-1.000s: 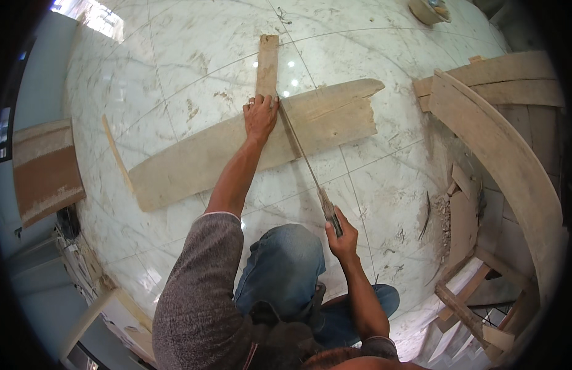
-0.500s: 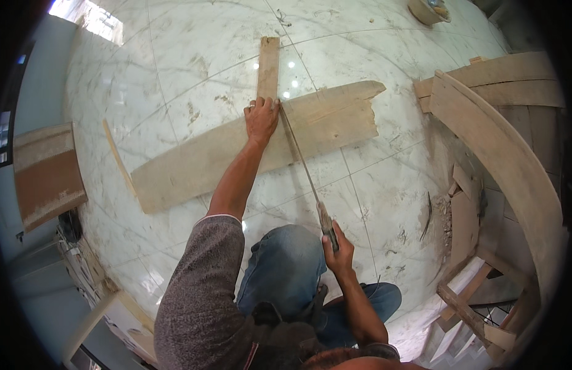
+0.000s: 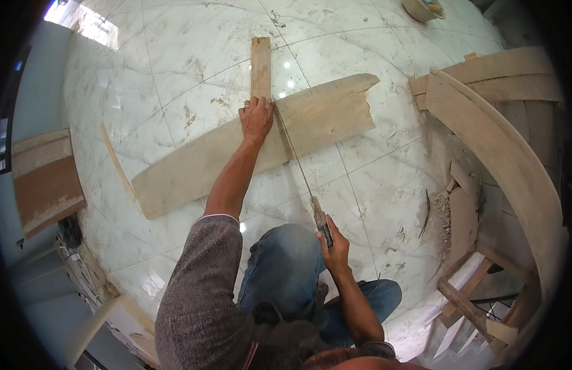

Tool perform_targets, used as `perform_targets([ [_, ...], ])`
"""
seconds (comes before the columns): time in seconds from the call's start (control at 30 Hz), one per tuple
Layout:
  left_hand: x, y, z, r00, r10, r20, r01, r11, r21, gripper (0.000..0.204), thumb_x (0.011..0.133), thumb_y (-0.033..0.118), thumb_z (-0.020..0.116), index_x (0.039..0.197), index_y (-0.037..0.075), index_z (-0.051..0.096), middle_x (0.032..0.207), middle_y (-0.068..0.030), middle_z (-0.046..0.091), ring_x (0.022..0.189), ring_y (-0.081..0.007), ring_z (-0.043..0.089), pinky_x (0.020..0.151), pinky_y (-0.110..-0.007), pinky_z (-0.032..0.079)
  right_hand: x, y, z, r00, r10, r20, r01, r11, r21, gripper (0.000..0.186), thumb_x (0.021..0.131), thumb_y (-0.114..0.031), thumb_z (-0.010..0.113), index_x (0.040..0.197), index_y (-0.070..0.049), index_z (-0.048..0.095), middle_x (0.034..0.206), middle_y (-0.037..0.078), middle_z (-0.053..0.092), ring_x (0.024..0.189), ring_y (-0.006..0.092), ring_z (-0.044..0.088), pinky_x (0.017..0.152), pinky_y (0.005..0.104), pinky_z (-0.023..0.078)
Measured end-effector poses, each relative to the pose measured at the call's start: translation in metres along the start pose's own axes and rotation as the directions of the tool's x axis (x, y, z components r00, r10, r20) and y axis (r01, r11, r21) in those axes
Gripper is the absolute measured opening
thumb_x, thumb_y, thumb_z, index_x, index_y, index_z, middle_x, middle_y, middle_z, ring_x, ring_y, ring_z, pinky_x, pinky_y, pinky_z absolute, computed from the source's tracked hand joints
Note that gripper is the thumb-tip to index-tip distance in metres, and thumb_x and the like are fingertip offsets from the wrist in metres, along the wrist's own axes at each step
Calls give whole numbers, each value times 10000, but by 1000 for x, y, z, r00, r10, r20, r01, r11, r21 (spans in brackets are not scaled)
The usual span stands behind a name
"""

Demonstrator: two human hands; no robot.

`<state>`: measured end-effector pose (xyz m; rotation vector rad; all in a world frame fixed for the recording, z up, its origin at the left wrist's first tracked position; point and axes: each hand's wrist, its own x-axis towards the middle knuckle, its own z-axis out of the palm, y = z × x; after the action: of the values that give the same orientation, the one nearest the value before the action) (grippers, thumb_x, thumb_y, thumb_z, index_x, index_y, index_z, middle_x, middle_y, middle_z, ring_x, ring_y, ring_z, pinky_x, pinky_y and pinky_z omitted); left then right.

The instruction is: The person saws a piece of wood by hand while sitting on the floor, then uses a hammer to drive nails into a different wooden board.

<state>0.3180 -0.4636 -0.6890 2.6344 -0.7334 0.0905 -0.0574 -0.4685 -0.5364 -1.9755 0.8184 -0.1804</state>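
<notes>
A wide, weathered wooden board [image 3: 200, 163] lies slantwise on the tiled floor, its right end broken and jagged. Across its far edge rests a narrow wooden plank [image 3: 261, 65] pointing away from me. My left hand [image 3: 257, 120] presses down at the plank's near end, fingers closed over it. In my right hand [image 3: 336, 246] is the handle of a handsaw [image 3: 318, 216]. Its thin blade, seen almost edge-on, runs over the wide board up to beside my left fingers. Whether the teeth are in the wood cannot be made out.
A thin wood strip [image 3: 118, 161] lies left of the board. Long planks [image 3: 495, 123] and a wooden frame [image 3: 477, 296] stand at the right, near rubble. A brown panel [image 3: 49, 185] leans at the left. A bowl [image 3: 421, 9] sits at the far right.
The whole view has shifted slightly, moving the floor and boards a little left and up in the picture. Both hands keep their holds; any saw stroke is too small to tell.
</notes>
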Motion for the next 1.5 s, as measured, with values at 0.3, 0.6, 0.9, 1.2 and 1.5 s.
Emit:
perform_targets([
  [0.3, 3, 3, 1, 1000, 16, 4, -16, 1000, 6, 303, 972, 334, 507, 939, 56, 622, 940, -133, 595, 947, -323, 575, 810, -478, 409, 27, 6, 15, 1000, -3, 14, 3, 1000, 22, 491, 908, -155, 619, 1316, 90, 499, 1142, 302, 635, 1052, 380, 658, 883, 389, 520],
  [0.6, 3, 6, -1, 1000, 24, 20, -23, 1000, -12, 298, 970, 328, 509, 934, 54, 620, 956, -135, 600, 953, -321, 577, 822, -478, 404, 36, 4, 23, 997, 72, 36, -72, 997, -6, 512, 910, -178, 620, 1348, 49, 486, 1187, 298, 614, 1102, 383, 632, 922, 383, 501],
  [0.9, 13, -1, 8, 997, -27, -76, 30, 999, 43, 273, 959, 317, 516, 922, 66, 616, 969, -118, 601, 956, -304, 575, 820, -464, 408, 15, 7, 7, 999, -49, -4, 49, 997, -52, 486, 906, -158, 628, 1320, 65, 510, 1094, 288, 651, 963, 377, 678, 821, 391, 536],
  [1.2, 14, 1, 5, 999, 33, -19, -33, 999, 19, 263, 956, 311, 526, 927, 69, 623, 963, -118, 597, 940, -307, 575, 823, -456, 405, 4, -5, -3, 1000, 27, 1, -27, 999, 45, 490, 917, -183, 627, 1310, 86, 511, 1072, 286, 659, 976, 340, 685, 837, 357, 525],
  [1.5, 12, 5, 4, 995, 95, -13, -94, 994, 54, 300, 961, 331, 510, 939, 67, 650, 967, -122, 600, 952, -307, 578, 821, -461, 407, -2, -47, -52, 995, -96, 25, 81, 932, 354, 814, 751, -55, 672, 1462, 59, 292, 944, 105, 636, 789, 149, 613, 760, 269, 507],
])
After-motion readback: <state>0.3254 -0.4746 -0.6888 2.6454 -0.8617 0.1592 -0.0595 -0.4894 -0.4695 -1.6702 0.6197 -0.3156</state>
